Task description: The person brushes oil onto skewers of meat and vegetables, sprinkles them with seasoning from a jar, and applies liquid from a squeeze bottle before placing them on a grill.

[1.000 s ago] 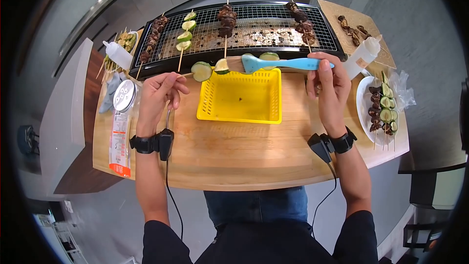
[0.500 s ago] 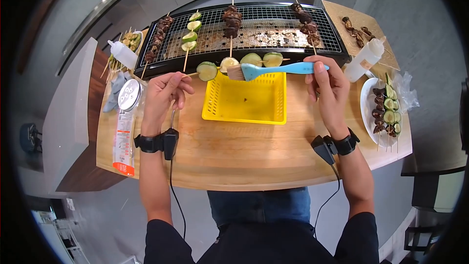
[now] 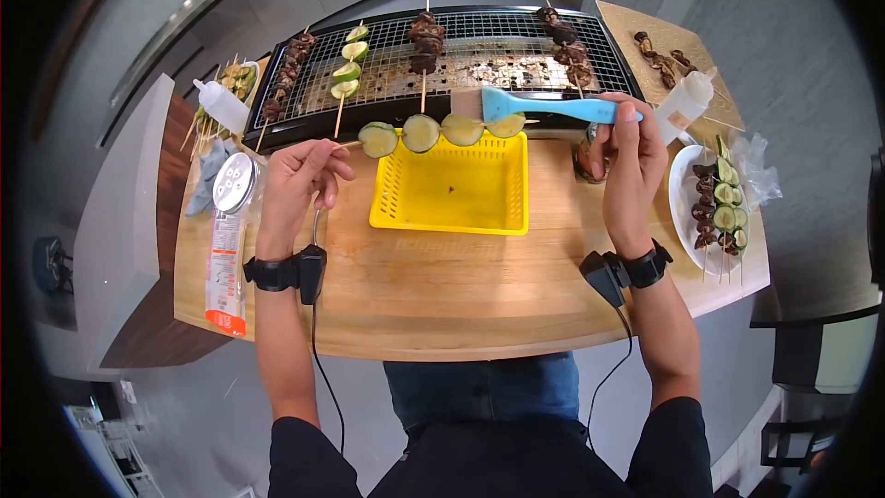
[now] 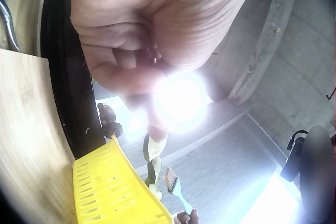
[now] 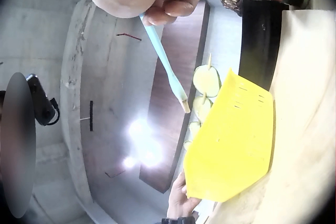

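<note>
The left hand [image 3: 300, 186] pinches the left end of a skewer of round green-edged slices [image 3: 420, 134], held level over the back of a yellow basket [image 3: 449, 226]. Between thumb and fingers, the right hand [image 3: 631, 175] holds a blue brush [image 3: 553, 109]. Its pale bristles lie at the upper edge of the third slice; whether they touch it I cannot tell. In the right wrist view the brush [image 5: 167, 69] hangs from the fingers beside the slices [image 5: 206, 81]. Glare covers part of the left fingers in the left wrist view, where the brush [image 4: 180, 195] also shows.
Behind the basket, a grill [image 3: 498, 65] carries meat skewers and one green-edged skewer. A plate [image 3: 684, 212] of skewers and a squeeze bottle [image 3: 682, 106] stand right. On the left are another bottle [image 3: 221, 106], a shaker [image 3: 238, 183] and a packet [image 3: 224, 267]. A jar [image 3: 586, 159] is behind the right hand.
The slices have turned so their flat faces show. The brush has risen slightly and shifted right along the skewer. Both hands keep their holds.
</note>
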A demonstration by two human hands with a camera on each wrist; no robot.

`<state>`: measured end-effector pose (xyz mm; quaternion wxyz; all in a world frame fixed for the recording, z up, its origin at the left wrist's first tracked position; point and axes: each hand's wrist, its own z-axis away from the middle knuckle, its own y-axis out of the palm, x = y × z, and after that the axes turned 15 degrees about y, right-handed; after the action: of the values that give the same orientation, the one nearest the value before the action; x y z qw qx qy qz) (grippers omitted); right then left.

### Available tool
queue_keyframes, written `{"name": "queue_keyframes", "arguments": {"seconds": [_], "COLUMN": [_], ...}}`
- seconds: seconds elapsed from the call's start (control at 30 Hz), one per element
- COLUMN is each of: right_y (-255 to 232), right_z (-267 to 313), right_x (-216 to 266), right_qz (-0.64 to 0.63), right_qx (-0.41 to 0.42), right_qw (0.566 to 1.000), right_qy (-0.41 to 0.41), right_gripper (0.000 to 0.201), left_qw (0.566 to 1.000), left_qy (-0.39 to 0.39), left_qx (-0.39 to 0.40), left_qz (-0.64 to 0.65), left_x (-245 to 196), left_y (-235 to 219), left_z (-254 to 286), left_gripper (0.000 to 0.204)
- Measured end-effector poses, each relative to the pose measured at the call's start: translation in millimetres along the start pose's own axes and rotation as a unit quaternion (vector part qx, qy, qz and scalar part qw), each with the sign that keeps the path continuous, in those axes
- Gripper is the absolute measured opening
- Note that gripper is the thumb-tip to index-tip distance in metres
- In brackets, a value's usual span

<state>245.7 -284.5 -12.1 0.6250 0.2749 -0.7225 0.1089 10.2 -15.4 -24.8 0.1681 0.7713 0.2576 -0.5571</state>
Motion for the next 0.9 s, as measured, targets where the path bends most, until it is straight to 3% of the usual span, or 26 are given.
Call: {"name": "queue_keyframes", "arguments": {"seconds": [0.27,0.53,0.9], "right_y": [0.7,-6.3,-11.1], "right_z": [-0.6,-7.8,-13.2], "right_x": [0.1,3.2,2.2], "right_qz": [0.025,0.012,0.016], "right_qx": [0.032,-0.031,-0.054], "right_qw": [0.999,0.999,0.998], "right_qy": [0.000,-0.006,-0.030], "right_gripper": [0.027,0.028,0.030], "left_qw": [1.000,1.000,0.999], "left_qy": [-0.001,0.014,0.015], "left_qx": [0.002,-0.023,-0.043], "left_qz": [0.003,0.002,0.023], "left_x": [1.3,3.0,3.9], "left_y": [-2.8,-8.1,-12.3], "left_z": [-0.8,-2.4,-4.3], "left_gripper": [0.032,0.032,0.034]}}
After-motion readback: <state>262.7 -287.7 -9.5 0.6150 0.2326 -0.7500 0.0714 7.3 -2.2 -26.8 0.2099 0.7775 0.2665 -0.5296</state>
